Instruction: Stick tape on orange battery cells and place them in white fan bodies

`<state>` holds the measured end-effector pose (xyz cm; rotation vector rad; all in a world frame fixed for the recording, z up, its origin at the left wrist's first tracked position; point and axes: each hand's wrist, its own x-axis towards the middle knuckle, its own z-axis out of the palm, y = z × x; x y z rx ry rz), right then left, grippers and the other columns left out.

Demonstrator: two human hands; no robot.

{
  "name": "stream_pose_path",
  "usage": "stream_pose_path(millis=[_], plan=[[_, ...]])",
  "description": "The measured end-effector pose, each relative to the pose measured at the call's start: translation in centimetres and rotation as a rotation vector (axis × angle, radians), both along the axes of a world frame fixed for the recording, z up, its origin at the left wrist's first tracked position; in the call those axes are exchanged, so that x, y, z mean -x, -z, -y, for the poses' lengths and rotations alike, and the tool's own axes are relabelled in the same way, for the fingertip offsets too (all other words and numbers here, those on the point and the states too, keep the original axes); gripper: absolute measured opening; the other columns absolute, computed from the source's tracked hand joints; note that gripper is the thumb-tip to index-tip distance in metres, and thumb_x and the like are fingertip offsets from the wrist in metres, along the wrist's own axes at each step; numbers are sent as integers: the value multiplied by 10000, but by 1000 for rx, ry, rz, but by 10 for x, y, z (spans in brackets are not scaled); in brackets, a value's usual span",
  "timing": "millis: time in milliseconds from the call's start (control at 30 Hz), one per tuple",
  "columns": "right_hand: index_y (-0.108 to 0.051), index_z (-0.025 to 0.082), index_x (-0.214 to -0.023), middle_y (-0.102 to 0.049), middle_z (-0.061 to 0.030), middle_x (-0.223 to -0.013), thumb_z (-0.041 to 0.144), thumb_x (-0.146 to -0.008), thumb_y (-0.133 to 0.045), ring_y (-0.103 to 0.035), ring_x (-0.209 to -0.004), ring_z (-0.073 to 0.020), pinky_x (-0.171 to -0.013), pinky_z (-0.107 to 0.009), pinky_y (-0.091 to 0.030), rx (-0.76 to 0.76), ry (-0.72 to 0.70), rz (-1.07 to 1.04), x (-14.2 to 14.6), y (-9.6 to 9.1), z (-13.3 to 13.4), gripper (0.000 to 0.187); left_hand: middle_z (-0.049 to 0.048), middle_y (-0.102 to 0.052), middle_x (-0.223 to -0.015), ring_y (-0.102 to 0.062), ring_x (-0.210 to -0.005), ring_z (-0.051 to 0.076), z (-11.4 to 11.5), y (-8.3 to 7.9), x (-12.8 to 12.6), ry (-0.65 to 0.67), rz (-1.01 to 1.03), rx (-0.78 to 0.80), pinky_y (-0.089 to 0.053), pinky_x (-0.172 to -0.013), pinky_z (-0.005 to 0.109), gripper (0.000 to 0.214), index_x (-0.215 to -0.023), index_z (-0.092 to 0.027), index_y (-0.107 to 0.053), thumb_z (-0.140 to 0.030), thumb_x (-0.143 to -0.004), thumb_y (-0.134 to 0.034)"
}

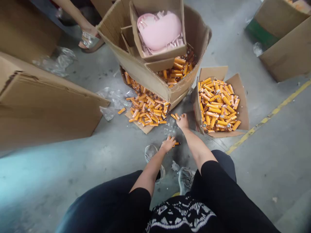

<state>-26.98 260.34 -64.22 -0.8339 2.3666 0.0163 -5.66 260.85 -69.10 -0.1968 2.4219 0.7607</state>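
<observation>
My right hand is closed around a few small orange cylinders that look like batteries, just above the floor between the pile and the small box. Lower and to the left, my left hand has its fingers curled over more of these cylinders. A loose pile of orange cylinders spills over a cardboard flap on the floor. To the right stands an open cardboard box heaped with the same cylinders.
A big open carton holds more cylinders and a smaller box with a pink oval item. Large cartons stand left and upper right. Clear plastic lies by the pile. Another person's foot shows at upper left.
</observation>
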Motion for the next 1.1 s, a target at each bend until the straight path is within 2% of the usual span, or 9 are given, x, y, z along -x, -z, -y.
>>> stream_pose_path(millis=[167,267,333,433,667,767,867,1000,1100], plan=[[-455,225,-1610,-383,-180,-1614,438,-1025,-620,-430,-1369,-334,-1008,-442,-548,-67,-12,20,-3,12,25,644,150,-518,-1496,-360,-1464,347,18,5,-12,22,7,-12,-602,-1018,446,331,-1383,-212,-607,-188,-1059,-541],[-425,312,-1640,-294,-169,-1692,474,-1023,-623,-353,-1423,-388,-971,-511,-579,-85,-50,6,-11,14,34,668,120,-547,-1480,-347,-1484,351,32,0,-22,51,-9,-33,-484,-1161,557,319,-1365,-261,-650,-229,-1052,-597],[-453,307,-1627,-279,-172,-1704,448,-1026,-625,-318,-1435,-395,-972,-510,-580,-80,-84,-1,-14,13,37,641,93,-527,-1541,-298,-1524,386,35,-5,-31,49,-5,-23,-399,-1200,645,323,-1355,-307,-675,-252,-1039,-636],[-545,280,-1556,-330,-169,-1670,331,-1049,-578,-327,-1420,-360,-984,-450,-571,-59,-134,7,-14,7,39,511,88,-420,-1672,-240,-1544,473,24,-14,-43,-21,51,40,-441,-1117,694,400,-1418,-342,-658,-238,-1032,-625],[-659,187,-1408,-490,-180,-1514,160,-989,-555,-561,-1213,-283,-971,-376,-553,-96,-184,84,-9,-23,36,433,113,-416,-1682,-398,-1454,404,-7,-22,-61,-98,172,92,-555,-1021,529,444,-1478,-332,-622,-215,-1067,-499],[-739,182,-1229,-629,-130,-1340,178,-933,-630,-636,-1042,-223,-894,-299,-545,-98,-233,196,-14,-55,20,316,139,-429,-1677,-342,-1503,454,-8,-28,-73,-8,177,62,-493,-1090,616,422,-1428,-290,-664,-343,-1010,-649],[-763,225,-1106,-656,-48,-1259,182,-847,-716,-644,-972,-171,-840,-231,-520,-32,-305,313,-21,-108,-10,267,183,-378,-1713,-290,-1538,509,-9,-31,-79,107,177,38,-459,-1098,671,659,-1502,-269,-613,-406,-887,-808],[-750,210,-1029,-575,-61,-1329,188,-831,-701,-626,-1037,-189,-914,-271,-522,265,-416,271,-11,-200,-68,205,161,-354,-1733,-264,-1555,521,-16,-32,-80,171,195,58,-484,-1038,679,515,-1518,-318,-604,-234,-1011,-576],[-741,167,-1116,-478,-126,-1442,194,-886,-639,-579,-1217,-281,-1039,-380,-519,372,-315,-8,34,-246,-102,253,131,-425,-1683,-325,-1505,468,-19,-25,-82,202,224,41,-499,-1026,633,454,-1404,-336,-692,-192,-1044,-456]])
